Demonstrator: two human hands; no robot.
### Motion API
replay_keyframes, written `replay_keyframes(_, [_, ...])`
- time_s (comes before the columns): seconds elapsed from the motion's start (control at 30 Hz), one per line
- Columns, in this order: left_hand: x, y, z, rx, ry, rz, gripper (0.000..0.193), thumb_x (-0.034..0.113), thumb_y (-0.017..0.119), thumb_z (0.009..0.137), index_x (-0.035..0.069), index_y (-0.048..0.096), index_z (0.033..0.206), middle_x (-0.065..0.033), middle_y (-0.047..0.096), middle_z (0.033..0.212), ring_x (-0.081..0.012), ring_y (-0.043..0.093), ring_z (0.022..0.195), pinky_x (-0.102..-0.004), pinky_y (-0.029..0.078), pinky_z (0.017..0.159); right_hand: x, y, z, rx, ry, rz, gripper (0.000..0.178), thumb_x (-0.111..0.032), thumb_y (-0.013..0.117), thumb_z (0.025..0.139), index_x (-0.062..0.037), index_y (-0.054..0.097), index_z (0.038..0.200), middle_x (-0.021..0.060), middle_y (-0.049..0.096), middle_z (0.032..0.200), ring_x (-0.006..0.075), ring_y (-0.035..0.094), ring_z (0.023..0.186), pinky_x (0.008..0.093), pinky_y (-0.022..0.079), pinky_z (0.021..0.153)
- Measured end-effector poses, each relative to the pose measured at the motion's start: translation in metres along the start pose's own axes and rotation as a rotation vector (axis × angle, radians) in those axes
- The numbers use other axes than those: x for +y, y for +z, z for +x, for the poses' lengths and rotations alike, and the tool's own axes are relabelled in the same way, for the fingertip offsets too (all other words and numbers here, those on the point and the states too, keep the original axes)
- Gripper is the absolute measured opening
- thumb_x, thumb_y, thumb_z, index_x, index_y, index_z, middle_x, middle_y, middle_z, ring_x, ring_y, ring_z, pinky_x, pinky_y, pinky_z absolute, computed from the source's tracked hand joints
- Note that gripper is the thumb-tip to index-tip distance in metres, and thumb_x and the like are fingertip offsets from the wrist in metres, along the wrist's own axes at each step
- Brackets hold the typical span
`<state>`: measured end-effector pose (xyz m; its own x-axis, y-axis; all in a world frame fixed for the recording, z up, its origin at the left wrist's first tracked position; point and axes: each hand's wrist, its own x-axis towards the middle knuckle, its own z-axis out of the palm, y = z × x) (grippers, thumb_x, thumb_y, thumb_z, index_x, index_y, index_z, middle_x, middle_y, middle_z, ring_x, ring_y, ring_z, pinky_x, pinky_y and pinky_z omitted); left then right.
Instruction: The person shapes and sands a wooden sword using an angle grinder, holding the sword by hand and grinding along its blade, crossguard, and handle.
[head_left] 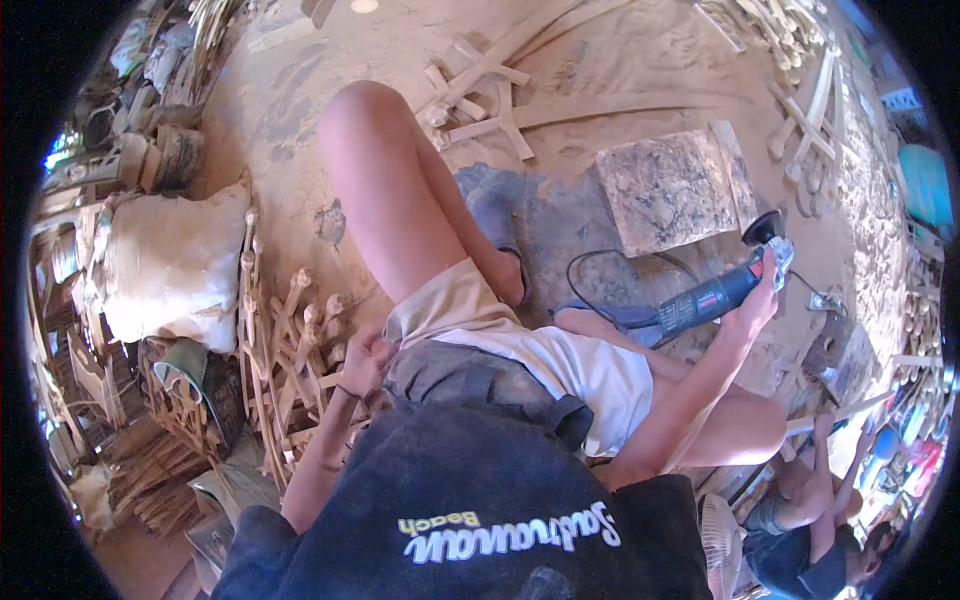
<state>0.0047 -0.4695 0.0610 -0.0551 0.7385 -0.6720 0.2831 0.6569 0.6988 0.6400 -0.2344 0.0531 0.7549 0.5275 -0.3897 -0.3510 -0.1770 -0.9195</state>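
Note:
My right hand (762,290) is wrapped round the front end of a dark blue angle grinder (700,303), out to the right above my knee. The grinder's dark round disc (764,229) points away from me. A black cord (585,258) loops from the tool over the ground. My left hand (366,362) is at my left hip, its fingers curled in against the edge of my light shorts (440,300). Whatever those fingers hold, if anything, is hidden.
A flat worn block (670,190) lies on the sandy ground ahead. Branched wooden pieces (505,120) lie beyond my foot. Turned wooden sticks (300,320) and a pale stuffed sack (170,265) are at left. Another person (815,510) sits at the lower right near more wood.

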Motion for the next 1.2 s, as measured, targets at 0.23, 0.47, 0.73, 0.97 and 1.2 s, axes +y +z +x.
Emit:
replay_keyframes(0.23, [0.038,0.010,-0.002,-0.231,-0.274,0.089,0.068,0.021,0.074,0.091,0.003,0.050,0.153,-0.0151,0.059,0.144,-0.0225,0.056,0.130,-0.0383,0.045,0.112,-0.011,0.003,-0.006,0.078,0.102,-0.100,0.049,-0.043,0.087,0.090,0.0005,0.072,0.107,0.0101,0.069,0.107,0.0273,0.069,0.092,0.0492,0.060,0.082])
replay_keyframes(0.47, [0.041,0.046,-0.018,0.181,0.156,-0.196,0.055,0.034,0.079,0.098,0.001,0.066,0.140,-0.0046,0.074,0.118,-0.0153,0.064,0.107,-0.0338,0.050,0.100,-0.014,0.022,-0.033,-0.015,0.049,-0.151,0.054,-0.043,0.087,0.088,0.0018,0.072,0.114,0.0132,0.069,0.108,0.0281,0.070,0.090,0.0488,0.062,0.076])
replay_keyframes(0.73, [0.069,0.033,-0.001,-0.048,0.055,0.208,0.049,0.028,0.083,0.094,0.002,0.071,0.134,-0.0114,0.079,0.119,-0.0189,0.069,0.110,-0.0379,0.053,0.099,-0.015,0.018,-0.022,-0.010,0.063,-0.112,0.043,-0.038,0.084,0.093,-0.0009,0.066,0.106,0.0107,0.063,0.099,0.0271,0.068,0.086,0.0459,0.062,0.074])
replay_keyframes(0.97, [0.053,0.042,-0.007,0.192,0.097,0.100,0.046,0.020,0.083,0.090,0.001,0.071,0.130,-0.0194,0.079,0.114,-0.0227,0.072,0.105,-0.0413,0.054,0.098,0.002,0.026,-0.008,-0.058,0.079,-0.023,0.039,-0.036,0.085,0.094,-0.0027,0.065,0.103,0.0094,0.066,0.086,0.0251,0.068,0.069,0.0426,0.061,0.063])
replay_keyframes(1.2, [0.074,0.045,-0.008,0.078,0.102,0.350,0.033,0.017,0.083,0.086,-0.002,0.070,0.110,-0.0223,0.078,0.101,-0.0420,0.074,0.099,-0.0441,0.055,0.089,-0.006,0.014,-0.011,-0.053,0.072,0.013,0.043,-0.038,0.085,0.094,-0.0008,0.065,0.104,0.0111,0.069,0.087,0.0257,0.069,0.070,0.0432,0.061,0.062])
